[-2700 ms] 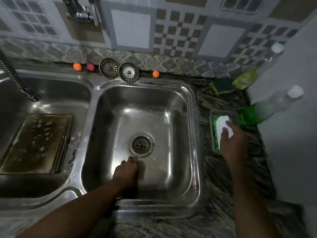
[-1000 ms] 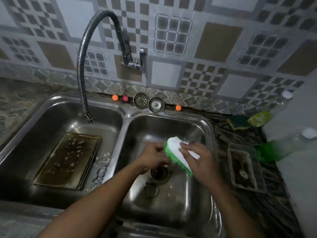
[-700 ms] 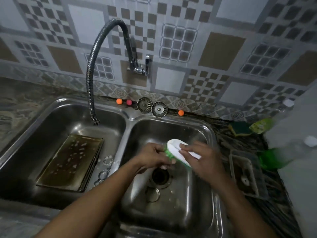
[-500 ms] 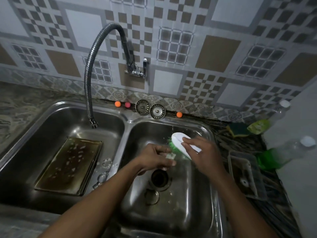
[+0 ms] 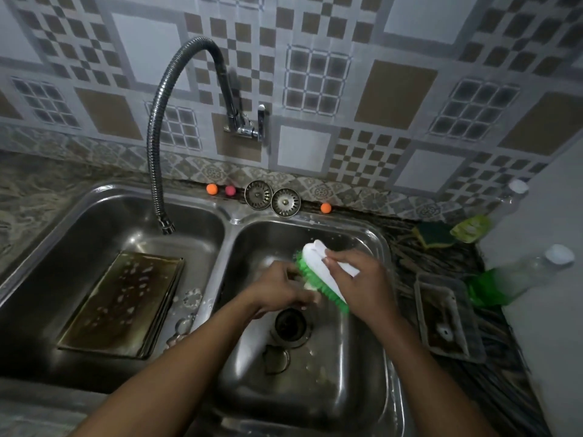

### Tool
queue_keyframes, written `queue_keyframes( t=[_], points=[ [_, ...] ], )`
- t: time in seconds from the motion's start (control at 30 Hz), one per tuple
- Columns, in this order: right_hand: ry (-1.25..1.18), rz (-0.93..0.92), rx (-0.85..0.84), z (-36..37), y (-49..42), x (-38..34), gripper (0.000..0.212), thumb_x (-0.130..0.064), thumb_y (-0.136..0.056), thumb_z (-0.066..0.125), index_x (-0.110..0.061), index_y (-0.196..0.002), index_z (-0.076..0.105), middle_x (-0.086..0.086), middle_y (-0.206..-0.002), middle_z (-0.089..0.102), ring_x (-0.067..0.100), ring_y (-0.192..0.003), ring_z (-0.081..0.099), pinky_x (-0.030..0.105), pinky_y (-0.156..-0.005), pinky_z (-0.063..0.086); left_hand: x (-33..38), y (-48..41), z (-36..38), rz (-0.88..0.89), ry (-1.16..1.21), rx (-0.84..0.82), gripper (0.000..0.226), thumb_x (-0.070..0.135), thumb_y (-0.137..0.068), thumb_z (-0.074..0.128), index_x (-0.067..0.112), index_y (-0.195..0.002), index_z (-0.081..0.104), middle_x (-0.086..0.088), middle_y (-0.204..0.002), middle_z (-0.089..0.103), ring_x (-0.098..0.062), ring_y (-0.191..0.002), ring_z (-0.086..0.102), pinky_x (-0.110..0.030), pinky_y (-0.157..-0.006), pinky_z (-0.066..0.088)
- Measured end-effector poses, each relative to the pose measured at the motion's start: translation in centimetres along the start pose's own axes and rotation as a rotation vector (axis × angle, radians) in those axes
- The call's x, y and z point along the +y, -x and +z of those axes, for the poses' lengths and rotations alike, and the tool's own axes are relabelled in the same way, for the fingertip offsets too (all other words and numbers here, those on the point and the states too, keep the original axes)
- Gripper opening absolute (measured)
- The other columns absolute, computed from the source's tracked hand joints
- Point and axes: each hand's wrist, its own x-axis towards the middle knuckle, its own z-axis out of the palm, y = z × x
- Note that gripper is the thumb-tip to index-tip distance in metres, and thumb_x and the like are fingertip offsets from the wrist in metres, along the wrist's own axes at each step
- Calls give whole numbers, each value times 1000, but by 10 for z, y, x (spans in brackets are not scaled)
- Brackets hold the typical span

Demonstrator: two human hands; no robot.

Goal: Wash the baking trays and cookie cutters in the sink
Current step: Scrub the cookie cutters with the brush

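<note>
In the left basin [image 5: 94, 216] of the steel sink [image 5: 232, 217], a stack of baking trays [image 5: 120, 304] lies flat, flecked with suds, well apart from both hands. Just beside its right edge, against the basin wall, sit a flower-shaped cookie cutter [image 5: 192, 298] and a few more cutters [image 5: 181, 329], too small to make out. The flexible faucet hose [image 5: 157, 137] arches from the tiled wall, and its nozzle hangs over the back of this basin.

Along the sink's back rim stand an orange ball [image 5: 212, 188], a pink ball [image 5: 230, 190], two sink strainers [image 5: 271, 198] leaning on the wall, and another orange ball [image 5: 325, 208].

Over the right basin [image 5: 347, 373], the left hand [image 5: 277, 293] has its fingers [image 5: 299, 302] curled, pinching a small pale piece [image 5: 311, 287] that is too blurred to name. The piece is pressed into the green bristles of a scrub brush [image 5: 318, 263]. The right hand [image 5: 362, 285] grips the brush's white back, fingers wrapped over the top, with the brush tilted toward the left hand. Below the hands the open drain [image 5: 290, 324] shows, and one cookie cutter [image 5: 276, 357] lies on the basin floor just in front of it.

On the dark tabletop [image 5: 407, 247] right of the sink sit a clear plastic container [image 5: 448, 320], a green sponge [image 5: 435, 236] near the back edge, and two clear bottles [image 5: 517, 277] with green liquid at the right edge.
</note>
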Motion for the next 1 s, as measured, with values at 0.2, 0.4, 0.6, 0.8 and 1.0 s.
queue_keyframes(
  t=[0.2,0.4,0.6,0.8,1.0],
  points=[
    [-81,194,-13,-8,8,18,12,-21,-84,75,-24,-95,77,-19,-94,73,-5,-93,65,12,-82,47,-10,7,-17,54,161,-4,56,-19,-70,75,6,-119,67,-4,-99,76,-12,-84,71,-26,-73,57],
    [-34,56,-100,2,4,6,12,-23,-83,76,-24,-95,78,-16,-93,73,-3,-90,66,15,-82,47,-14,3,-9,104,-85,-43,46,-4,-59,87,9,-101,72,-5,-91,74,-15,-79,67,-44,-80,60],
    [-124,216,9,-5,1,17,13,-19,-84,75,-28,-93,76,-22,-91,73,-6,-91,65,16,-83,48,-14,7,-3,17,392,54,84,-17,-74,72,19,-143,42,-11,-115,70,-23,-99,69,-39,-85,59],
    [-188,243,42,9,25,12,12,-18,-84,74,-26,-92,77,-19,-88,73,-2,-89,67,16,-80,49,-22,6,10,-42,782,50,55,2,-79,66,2,-133,56,-20,-130,62,-34,-120,60,-43,-92,56],
    [-76,246,-27,5,29,18,9,-26,-83,76,-27,-92,78,-22,-91,72,-7,-90,65,19,-83,50,-24,8,17,-76,778,67,62,-1,-71,70,6,-131,57,-16,-125,66,-26,-109,66,-37,-89,58]
  ],
)
